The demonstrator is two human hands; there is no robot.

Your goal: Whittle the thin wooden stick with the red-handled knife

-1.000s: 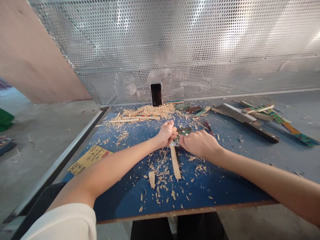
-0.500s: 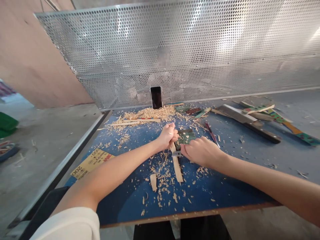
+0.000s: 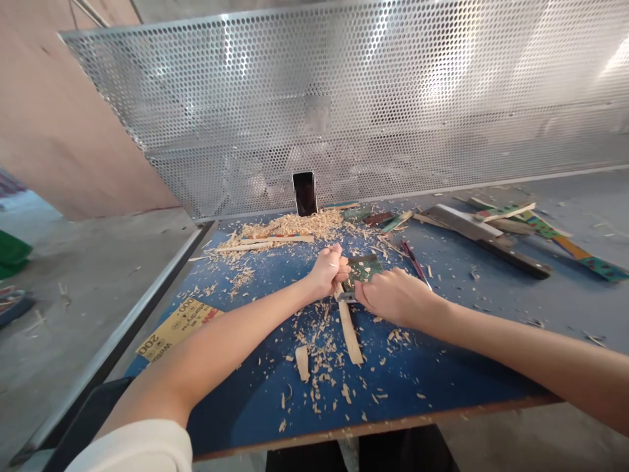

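Observation:
My left hand (image 3: 328,270) is closed around the upper end of a flat, pale wood strip (image 3: 350,333), whose lower end points toward me over the blue tabletop. In my right hand (image 3: 396,295) is a knife (image 3: 346,297); its short blade lies across the strip just below my left fingers. The handle is hidden inside my fist. Beyond both hands lies a dark green sheet (image 3: 364,267) scattered with wood chips. A small loose wood piece (image 3: 302,363) rests left of the strip, among shavings.
A black phone (image 3: 305,194) leans against the perforated metal screen (image 3: 344,98) behind a heap of shavings (image 3: 280,226). To the right lie a cleaver (image 3: 484,239), painted wood strips (image 3: 565,242) and a thin pen-like tool (image 3: 415,263). Yellow sandpaper (image 3: 177,328) is by my left forearm.
The knife blade has shifted slightly up the strip toward my left fingers, and its angle differs a little. The view has moved slightly. Both hands keep their hold.

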